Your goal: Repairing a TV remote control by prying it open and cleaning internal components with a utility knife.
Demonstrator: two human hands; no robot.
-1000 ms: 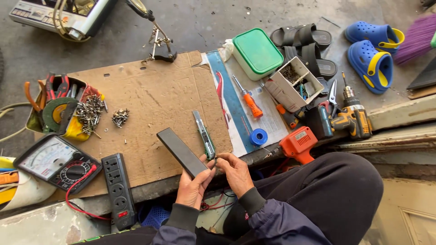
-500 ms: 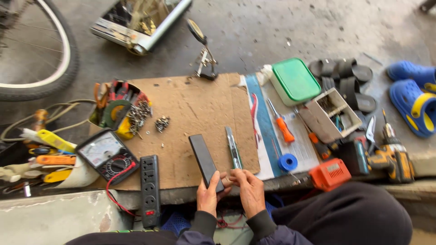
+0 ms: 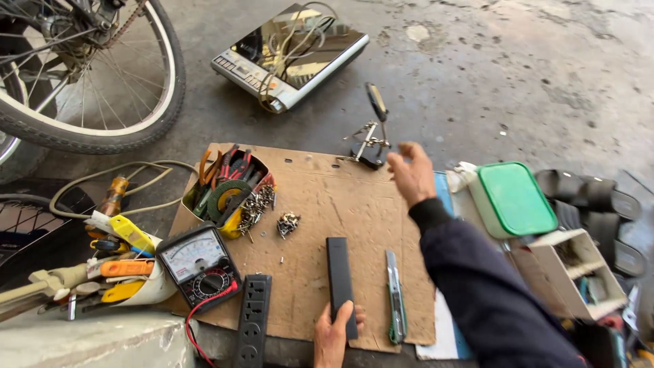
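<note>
We see a concrete floor [image 3: 545, 75], a bicycle wheel [image 3: 88, 82] and a cardboard sheet [image 3: 334, 204]. Our right hand [image 3: 411, 174] reaches, fingers loosely spread, toward the clamp stand [image 3: 371, 140]; our left hand [image 3: 335, 334] pinches the black bar [image 3: 339, 276] lying on the cardboard.

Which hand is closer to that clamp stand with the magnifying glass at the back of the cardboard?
The right hand. It is stretched out beside the clamp stand, fingers open and empty. The left hand is at the near edge, resting on the black bar.
</note>
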